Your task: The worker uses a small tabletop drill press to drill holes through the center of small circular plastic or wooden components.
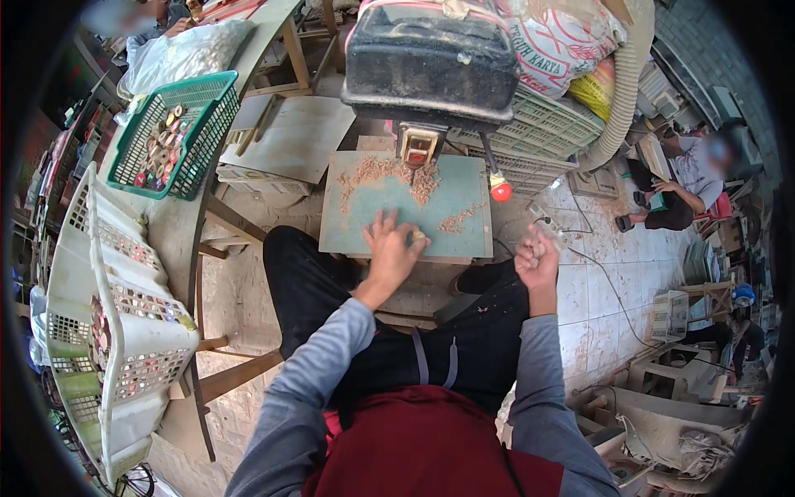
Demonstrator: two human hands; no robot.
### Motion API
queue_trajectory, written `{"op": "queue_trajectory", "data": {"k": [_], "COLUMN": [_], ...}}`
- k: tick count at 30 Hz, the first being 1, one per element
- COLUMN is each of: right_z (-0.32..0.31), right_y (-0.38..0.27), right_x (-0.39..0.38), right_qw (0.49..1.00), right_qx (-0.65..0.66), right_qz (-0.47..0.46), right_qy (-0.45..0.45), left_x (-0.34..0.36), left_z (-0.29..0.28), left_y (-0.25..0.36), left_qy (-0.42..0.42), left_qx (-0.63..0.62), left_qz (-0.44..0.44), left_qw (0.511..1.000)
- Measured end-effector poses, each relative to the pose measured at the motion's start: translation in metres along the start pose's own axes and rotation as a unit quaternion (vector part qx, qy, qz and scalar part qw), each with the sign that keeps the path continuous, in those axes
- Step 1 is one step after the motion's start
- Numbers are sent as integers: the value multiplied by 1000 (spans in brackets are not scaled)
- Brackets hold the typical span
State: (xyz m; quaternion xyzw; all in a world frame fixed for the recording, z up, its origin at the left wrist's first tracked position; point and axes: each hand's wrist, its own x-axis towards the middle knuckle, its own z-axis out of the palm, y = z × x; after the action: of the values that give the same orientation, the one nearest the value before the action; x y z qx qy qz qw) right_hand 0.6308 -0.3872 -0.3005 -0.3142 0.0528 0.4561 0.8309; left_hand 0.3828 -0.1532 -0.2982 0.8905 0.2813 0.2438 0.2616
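Note:
My left hand [392, 247] is over the front half of a green board [454, 242], fingers partly extended, with a small pale piece [420, 237] pinched between thumb and index finger. My right hand [536, 258] is raised right of the board, fingers curled around something small and pale that I cannot make out. On the board, heaps of wood shavings [425, 184] lie around the lower end of a dark bench machine [426, 70]. A red knob [500, 191] sticks out at the machine's right.
At left, a green basket [114, 176] of small discs and white crates [141, 364] sit on a long table [192, 290]. Sacks [559, 41] and a hose [613, 124] are behind the machine. A co-worker [691, 178] sits at right, beyond cables [604, 286].

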Motion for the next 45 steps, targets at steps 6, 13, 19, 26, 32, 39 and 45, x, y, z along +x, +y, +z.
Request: {"op": "queue_trajectory", "data": {"k": [6, 13, 19, 26, 32, 39, 45], "right_z": [-47, -32, -33, -30, -27, -20, -19], "right_y": [-12, -3, -2, -4, -2, 4, 3], "right_x": [8, 7, 9, 12, 18, 23, 23], "right_qw": [990, 990, 989, 990, 992, 997, 998], "right_qx": [112, 100, 104, 110, 100, 66, 52], "right_qz": [-40, -33, -45, -42, -43, -40, -35], "right_qy": [-80, -93, -93, -73, -55, -18, -1], "left_x": [34, 87, 80, 19, 27, 38, 64], "left_z": [102, 137, 132, 27, -3, -3, -11], "left_y": [26, 49, 57, 56, -8, -24, -48], "left_qy": [83, 173, 163, -9, 29, 34, -107], "left_qx": [43, 12, -128, -141, -134, -153, -149], "left_qz": [-72, -124, -22, 99, 52, 12, -42], "left_qw": [993, 977, 978, 985, 989, 988, 982]}}
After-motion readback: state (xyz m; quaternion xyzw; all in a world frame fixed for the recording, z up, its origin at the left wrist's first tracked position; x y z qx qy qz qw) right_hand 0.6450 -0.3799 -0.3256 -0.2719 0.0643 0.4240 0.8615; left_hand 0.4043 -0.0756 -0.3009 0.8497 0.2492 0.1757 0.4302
